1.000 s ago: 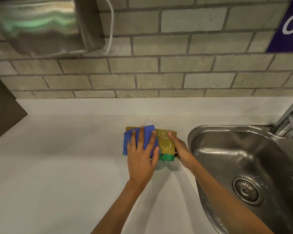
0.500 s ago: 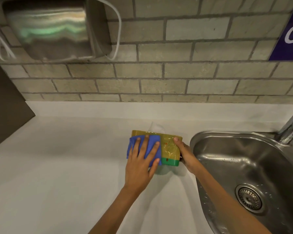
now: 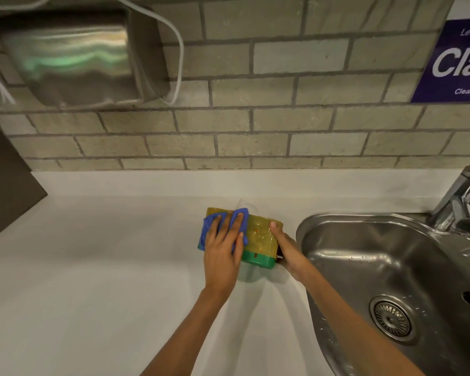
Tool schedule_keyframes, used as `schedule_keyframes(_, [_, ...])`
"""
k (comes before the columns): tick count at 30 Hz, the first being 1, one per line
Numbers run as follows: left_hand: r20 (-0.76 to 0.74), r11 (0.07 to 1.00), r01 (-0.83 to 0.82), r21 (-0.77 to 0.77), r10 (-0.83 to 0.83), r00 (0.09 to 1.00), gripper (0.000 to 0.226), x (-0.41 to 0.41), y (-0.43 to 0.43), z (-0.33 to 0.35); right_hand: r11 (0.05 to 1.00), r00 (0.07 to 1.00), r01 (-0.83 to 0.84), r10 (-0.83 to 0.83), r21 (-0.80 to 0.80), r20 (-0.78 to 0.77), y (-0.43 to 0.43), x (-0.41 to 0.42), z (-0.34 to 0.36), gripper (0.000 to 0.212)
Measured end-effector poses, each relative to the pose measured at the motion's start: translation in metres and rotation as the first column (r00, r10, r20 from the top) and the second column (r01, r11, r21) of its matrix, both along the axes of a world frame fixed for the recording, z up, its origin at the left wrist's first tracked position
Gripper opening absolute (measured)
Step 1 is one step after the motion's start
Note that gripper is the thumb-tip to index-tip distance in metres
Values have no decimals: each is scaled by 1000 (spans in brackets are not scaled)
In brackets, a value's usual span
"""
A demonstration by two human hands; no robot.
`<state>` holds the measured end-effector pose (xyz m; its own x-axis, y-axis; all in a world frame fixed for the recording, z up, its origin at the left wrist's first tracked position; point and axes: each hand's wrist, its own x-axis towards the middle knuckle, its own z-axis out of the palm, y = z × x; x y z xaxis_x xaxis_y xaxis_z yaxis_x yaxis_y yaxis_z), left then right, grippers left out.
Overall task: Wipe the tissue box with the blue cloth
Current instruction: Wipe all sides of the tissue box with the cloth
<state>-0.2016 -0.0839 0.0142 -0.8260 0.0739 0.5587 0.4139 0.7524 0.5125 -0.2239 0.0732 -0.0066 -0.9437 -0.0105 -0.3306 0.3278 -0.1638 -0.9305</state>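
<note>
A yellow tissue box (image 3: 261, 236) with a green lower band lies on the white counter, a white tissue poking out at its far side. A blue cloth (image 3: 243, 214) covers the box's left part. My left hand (image 3: 223, 248) lies flat on the cloth, fingers spread, pressing it onto the box top. My right hand (image 3: 286, 246) grips the box's right end, thumb on top, between the box and the sink.
A steel sink (image 3: 385, 280) with a drain and a tap (image 3: 459, 202) is right beside the box. A metal dispenser (image 3: 73, 58) with a white cable hangs on the brick wall. A purple sign (image 3: 456, 61) is at upper right. White counter (image 3: 92, 267) spreads left.
My left hand with the cloth has slid left across the box top, uncovering more of the yellow surface. The right hand keeps its hold. The camera tilted slightly upward.
</note>
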Motion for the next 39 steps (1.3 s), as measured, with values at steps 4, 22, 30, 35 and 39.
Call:
schedule_keyframes(4, [26, 988, 115, 100, -118, 993, 47, 8, 25, 0, 1000, 1000, -19, 19, -11, -17, 1, 2, 2, 95])
schedule_keyframes(22, [-37, 959, 11, -283, -22, 999, 50, 14, 32, -12, 990, 992, 119, -122, 76, 28, 2, -2, -1, 82])
schedule_keyframes(30, [51, 978, -194, -82, 199, 979, 51, 3, 13, -4, 992, 993, 110, -113, 65, 34, 3, -3, -5, 78])
schedule_keyframes(35, [-53, 945, 27, -326, -47, 997, 51, 15, 38, -15, 987, 995, 100, -103, 124, 16, 6, -4, -6, 67])
schedule_keyframes(39, [-207, 900, 82, -428, -186, 960, 48, 6, 8, -35, 988, 995, 90, -96, 126, 37, 10, -5, -6, 66])
